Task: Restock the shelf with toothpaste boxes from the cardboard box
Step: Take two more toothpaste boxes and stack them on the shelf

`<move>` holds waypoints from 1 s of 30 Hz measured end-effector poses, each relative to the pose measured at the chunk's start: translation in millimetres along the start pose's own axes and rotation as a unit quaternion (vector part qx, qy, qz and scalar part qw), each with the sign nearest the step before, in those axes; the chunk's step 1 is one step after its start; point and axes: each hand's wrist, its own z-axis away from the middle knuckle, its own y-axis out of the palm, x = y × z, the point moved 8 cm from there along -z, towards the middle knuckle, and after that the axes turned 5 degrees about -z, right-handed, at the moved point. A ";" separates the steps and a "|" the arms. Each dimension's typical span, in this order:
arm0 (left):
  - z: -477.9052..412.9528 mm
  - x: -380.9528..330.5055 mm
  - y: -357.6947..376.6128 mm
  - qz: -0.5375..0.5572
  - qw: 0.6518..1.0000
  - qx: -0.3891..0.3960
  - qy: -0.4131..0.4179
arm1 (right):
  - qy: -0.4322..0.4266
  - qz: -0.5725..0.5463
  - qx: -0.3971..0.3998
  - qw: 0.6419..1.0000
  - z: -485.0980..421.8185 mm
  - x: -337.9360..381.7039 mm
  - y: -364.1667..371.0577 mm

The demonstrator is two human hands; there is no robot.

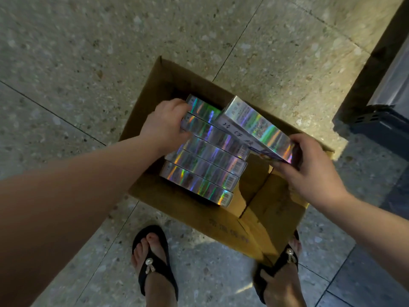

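Observation:
An open cardboard box (272, 209) stands on the floor between my feet. Inside it lies a row of several shiny holographic toothpaste boxes (205, 171), side by side on edge. My left hand (167, 124) grips the left end of one toothpaste box (212, 132) near the far end of the row. My right hand (309, 167) holds another toothpaste box (256, 125) by its near end, lifted and tilted above the row. The shelf is out of view.
Speckled stone floor tiles (88, 63) surround the box. A dark blue plastic crate (380, 125) sits at the right edge, beside a dark upright edge. My feet in black sandals (152, 260) stand just below the box.

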 end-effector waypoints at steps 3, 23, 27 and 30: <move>-28.9 -7.2 9.2 -0.042 0.998 0.024 0.027 | 0.014 -0.015 -0.007 1.000 17.1 -14.1 -10.6; -41.0 -6.3 -1.1 -0.011 0.998 0.026 0.062 | 0.019 -0.078 -0.037 0.996 31.0 -12.5 -17.3; -1.3 -10.3 -38.6 0.054 0.996 0.005 0.076 | -0.002 -0.067 -0.052 0.996 49.0 17.8 -48.5; 32.1 -12.4 -66.8 0.072 0.994 -0.008 0.079 | -0.021 -0.056 -0.056 0.997 66.3 48.4 -78.7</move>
